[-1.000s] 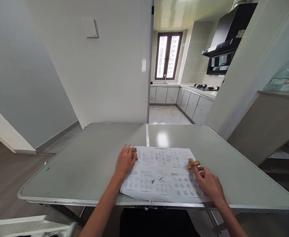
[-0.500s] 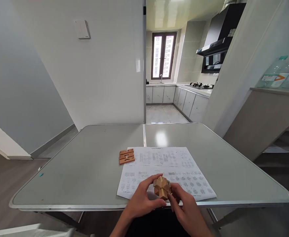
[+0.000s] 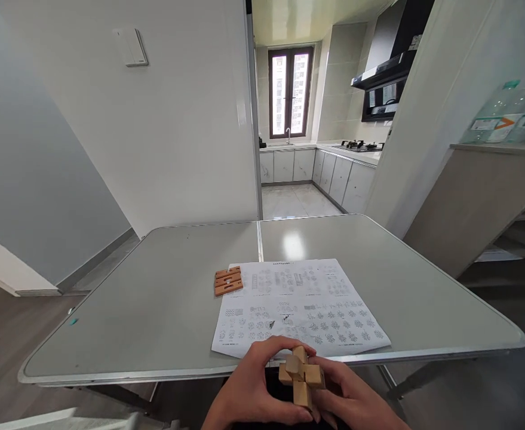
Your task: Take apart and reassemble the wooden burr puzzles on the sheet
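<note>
Both my hands hold a light wooden interlocking puzzle (image 3: 300, 375), a cross of notched bars, just in front of the table's near edge. My left hand (image 3: 254, 388) wraps its fingers over the puzzle's left and top side. On the right, my right hand (image 3: 355, 398) grips it from beside and below. A printed instruction sheet (image 3: 298, 306) lies flat on the grey folding table (image 3: 154, 310). A small stack of reddish-brown notched wooden pieces (image 3: 228, 280) rests at the sheet's far left corner, apart from both hands.
The table has a metal rim and a seam down its middle. A white wall with a switch stands behind it, and a doorway opens onto a kitchen. A counter with plastic bottles (image 3: 508, 122) stands at the right.
My left hand left the reddish pieces and my right hand lifted the light puzzle off the sheet. Both hands came together and drew the puzzle back past the table's near edge.
</note>
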Demonstrator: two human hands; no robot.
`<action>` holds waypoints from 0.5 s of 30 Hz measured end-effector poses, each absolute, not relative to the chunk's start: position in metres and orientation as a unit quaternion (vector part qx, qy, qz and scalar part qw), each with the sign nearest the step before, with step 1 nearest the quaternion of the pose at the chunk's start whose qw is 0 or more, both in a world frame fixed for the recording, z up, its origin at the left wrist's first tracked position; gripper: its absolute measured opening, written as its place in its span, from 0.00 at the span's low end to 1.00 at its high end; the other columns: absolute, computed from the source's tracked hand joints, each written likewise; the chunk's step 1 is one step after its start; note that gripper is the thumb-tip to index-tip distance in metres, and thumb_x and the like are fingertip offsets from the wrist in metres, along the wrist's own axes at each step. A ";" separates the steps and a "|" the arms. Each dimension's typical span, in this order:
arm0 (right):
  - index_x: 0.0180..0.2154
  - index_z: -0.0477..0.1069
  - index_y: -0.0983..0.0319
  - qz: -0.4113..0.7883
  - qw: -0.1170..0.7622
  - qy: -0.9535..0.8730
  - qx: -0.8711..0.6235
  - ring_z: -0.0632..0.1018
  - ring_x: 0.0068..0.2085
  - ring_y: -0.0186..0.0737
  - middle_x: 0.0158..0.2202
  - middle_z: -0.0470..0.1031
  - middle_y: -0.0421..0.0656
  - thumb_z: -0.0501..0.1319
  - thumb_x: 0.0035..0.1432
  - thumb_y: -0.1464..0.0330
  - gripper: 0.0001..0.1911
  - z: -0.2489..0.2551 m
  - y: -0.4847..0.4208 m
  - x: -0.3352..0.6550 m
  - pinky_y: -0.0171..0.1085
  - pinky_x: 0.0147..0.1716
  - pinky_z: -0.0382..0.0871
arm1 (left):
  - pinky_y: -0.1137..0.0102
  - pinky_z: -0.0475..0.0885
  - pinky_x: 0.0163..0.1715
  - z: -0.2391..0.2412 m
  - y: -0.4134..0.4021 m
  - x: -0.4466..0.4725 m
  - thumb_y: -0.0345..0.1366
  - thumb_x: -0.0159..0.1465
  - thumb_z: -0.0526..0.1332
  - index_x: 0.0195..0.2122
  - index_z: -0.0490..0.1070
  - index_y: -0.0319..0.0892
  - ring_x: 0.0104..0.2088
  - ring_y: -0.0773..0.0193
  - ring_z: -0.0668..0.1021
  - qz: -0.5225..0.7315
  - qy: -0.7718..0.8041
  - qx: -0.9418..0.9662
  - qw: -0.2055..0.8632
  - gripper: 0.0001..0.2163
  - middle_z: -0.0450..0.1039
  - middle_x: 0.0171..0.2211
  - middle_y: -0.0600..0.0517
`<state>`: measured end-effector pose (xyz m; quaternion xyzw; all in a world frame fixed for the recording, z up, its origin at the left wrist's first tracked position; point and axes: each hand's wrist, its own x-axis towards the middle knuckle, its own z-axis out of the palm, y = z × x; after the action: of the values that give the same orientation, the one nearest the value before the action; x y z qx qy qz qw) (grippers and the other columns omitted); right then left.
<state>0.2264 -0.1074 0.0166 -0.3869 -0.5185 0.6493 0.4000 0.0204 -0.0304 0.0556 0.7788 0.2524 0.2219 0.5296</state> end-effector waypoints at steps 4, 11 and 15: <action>0.45 0.79 0.60 0.589 0.433 -0.524 -0.437 0.73 0.33 0.40 0.31 0.74 0.41 0.63 0.63 0.50 0.21 0.015 -0.114 0.224 0.34 0.35 0.70 | 0.59 0.66 0.58 0.052 -0.033 0.021 0.48 0.48 0.78 0.55 0.76 0.51 0.53 0.48 0.78 0.224 0.268 0.779 0.521 0.32 0.79 0.53 0.49; 0.38 0.77 0.61 0.522 0.445 -0.560 -0.465 0.69 0.30 0.38 0.28 0.69 0.40 0.56 0.66 0.46 0.26 0.005 -0.117 0.215 0.34 0.32 0.67 | 0.58 0.65 0.59 0.049 -0.034 0.021 0.51 0.49 0.77 0.53 0.75 0.50 0.51 0.48 0.78 0.252 0.280 0.774 0.510 0.31 0.79 0.52 0.49; 0.44 0.76 0.59 0.512 0.449 -0.566 -0.464 0.68 0.28 0.38 0.27 0.70 0.41 0.51 0.67 0.42 0.30 0.015 -0.118 0.210 0.34 0.30 0.68 | 0.58 0.66 0.59 0.047 -0.035 0.020 0.52 0.51 0.75 0.55 0.74 0.49 0.53 0.47 0.78 0.259 0.269 0.766 0.524 0.31 0.78 0.54 0.47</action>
<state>0.2097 -0.1183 0.0146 -0.4642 -0.5659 0.5122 0.4494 0.0202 -0.0345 0.0466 0.7659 0.2686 0.2592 0.5235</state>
